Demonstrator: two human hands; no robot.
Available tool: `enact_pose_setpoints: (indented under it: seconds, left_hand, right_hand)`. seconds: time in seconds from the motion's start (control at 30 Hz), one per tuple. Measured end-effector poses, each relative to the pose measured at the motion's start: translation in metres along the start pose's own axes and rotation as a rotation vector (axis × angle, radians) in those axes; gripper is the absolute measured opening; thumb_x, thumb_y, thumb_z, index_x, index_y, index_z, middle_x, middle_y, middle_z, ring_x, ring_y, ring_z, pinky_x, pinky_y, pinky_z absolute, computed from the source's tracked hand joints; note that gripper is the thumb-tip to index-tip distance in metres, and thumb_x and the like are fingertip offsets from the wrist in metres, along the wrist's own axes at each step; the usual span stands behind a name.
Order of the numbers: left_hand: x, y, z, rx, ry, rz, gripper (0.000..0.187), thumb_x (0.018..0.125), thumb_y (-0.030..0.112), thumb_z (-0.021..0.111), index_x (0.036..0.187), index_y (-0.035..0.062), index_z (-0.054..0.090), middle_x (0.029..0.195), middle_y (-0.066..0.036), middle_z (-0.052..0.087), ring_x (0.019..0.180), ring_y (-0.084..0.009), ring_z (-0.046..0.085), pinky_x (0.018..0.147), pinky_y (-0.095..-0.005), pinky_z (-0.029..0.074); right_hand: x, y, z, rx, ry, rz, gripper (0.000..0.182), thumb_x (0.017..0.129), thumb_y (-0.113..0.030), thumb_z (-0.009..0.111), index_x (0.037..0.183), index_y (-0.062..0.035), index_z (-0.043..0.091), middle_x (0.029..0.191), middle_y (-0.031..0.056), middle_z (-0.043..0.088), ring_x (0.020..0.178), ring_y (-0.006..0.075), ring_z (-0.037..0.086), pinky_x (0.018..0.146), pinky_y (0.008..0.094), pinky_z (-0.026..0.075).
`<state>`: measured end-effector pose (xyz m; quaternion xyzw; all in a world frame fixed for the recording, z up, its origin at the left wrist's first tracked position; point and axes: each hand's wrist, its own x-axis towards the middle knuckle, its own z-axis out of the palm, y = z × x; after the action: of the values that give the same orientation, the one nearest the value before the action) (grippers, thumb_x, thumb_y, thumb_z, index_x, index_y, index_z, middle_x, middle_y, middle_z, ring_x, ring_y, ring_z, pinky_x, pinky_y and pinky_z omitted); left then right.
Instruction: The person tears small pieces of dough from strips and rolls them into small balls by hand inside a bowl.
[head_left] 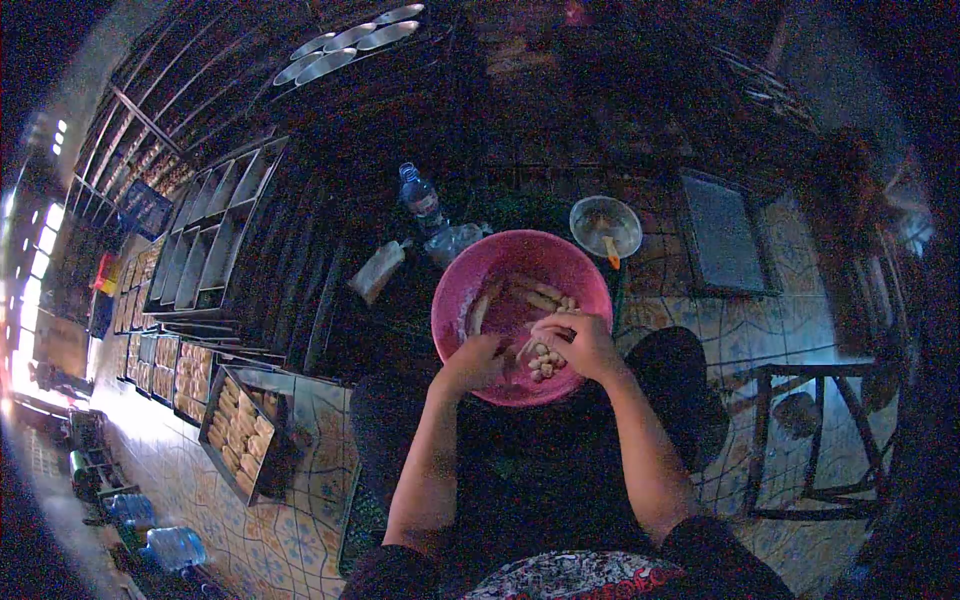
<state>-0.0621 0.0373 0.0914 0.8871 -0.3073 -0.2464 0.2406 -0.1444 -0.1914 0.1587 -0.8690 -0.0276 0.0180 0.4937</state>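
A pink basin (455, 290) stands in front of me, with pale dough-like strips (535, 293) and a cluster of small pale round pieces (545, 362) inside. My right hand (580, 343) is over the basin's right side, its fingers curled at the small pieces; what lies between the fingertips is too small to tell. On the left side of the basin my left hand (474, 364) reaches in, its fingers dim and partly hidden. The two hands are a little apart.
Behind the basin are a plastic bottle (420, 195), plastic bags (455, 243) and a metal bowl (605, 222) with an orange-handled tool. At left stand a tray of bread-like rolls (240, 430) and metal racks (215, 230); at right, a black frame (820, 440) and a flat tray (725, 232).
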Motion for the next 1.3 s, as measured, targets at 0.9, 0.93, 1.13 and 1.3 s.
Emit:
enact_pose_setpoints:
  seconds: [0.9, 0.93, 1.13, 1.3]
  left_hand:
    - [-0.017, 0.025, -0.023, -0.076, 0.422, 0.305, 0.03, 0.093, 0.031, 0.071, 0.109, 0.0061, 0.073, 0.089, -0.02, 0.073, 0.095, -0.0371, 0.071, 0.084, -0.0428, 0.054]
    - [-0.018, 0.03, -0.026, -0.076, 0.421, 0.306, 0.03, 0.093, 0.031, 0.071, 0.109, 0.0061, 0.073, 0.089, -0.02, 0.073, 0.095, -0.0371, 0.071, 0.084, -0.0428, 0.054]
    - [-0.008, 0.023, -0.017, -0.311, 0.148, -0.072, 0.033, 0.091, 0.033, 0.073, 0.11, 0.0056, 0.075, 0.094, -0.018, 0.075, 0.087, -0.0293, 0.073, 0.082, -0.0414, 0.054]
    - [-0.001, 0.032, -0.002, -0.294, 0.298, -0.073, 0.036, 0.088, 0.036, 0.074, 0.108, 0.0064, 0.076, 0.094, -0.019, 0.075, 0.087, -0.0326, 0.073, 0.08, -0.0433, 0.055]
  right_hand:
    - [0.007, 0.002, 0.019, -0.097, 0.019, -0.22, 0.029, 0.084, -0.019, 0.077, 0.107, -0.0038, 0.071, 0.108, 0.0134, 0.072, 0.108, 0.0328, 0.067, 0.096, 0.0418, 0.052]
    - [0.006, 0.0, 0.018, -0.137, 0.015, -0.204, 0.029, 0.084, -0.02, 0.077, 0.107, -0.004, 0.071, 0.105, 0.0137, 0.072, 0.106, 0.033, 0.068, 0.096, 0.0416, 0.051]
    - [0.003, 0.007, 0.019, -0.305, 0.052, -0.303, 0.026, 0.086, -0.027, 0.073, 0.1, -0.0053, 0.069, 0.099, 0.017, 0.071, 0.098, 0.0352, 0.069, 0.09, 0.0478, 0.052]
    - [0.0, 0.004, 0.02, -0.299, 0.009, -0.171, 0.03, 0.084, -0.03, 0.074, 0.099, -0.0049, 0.068, 0.097, 0.0152, 0.072, 0.096, 0.0366, 0.069, 0.088, 0.0488, 0.052]
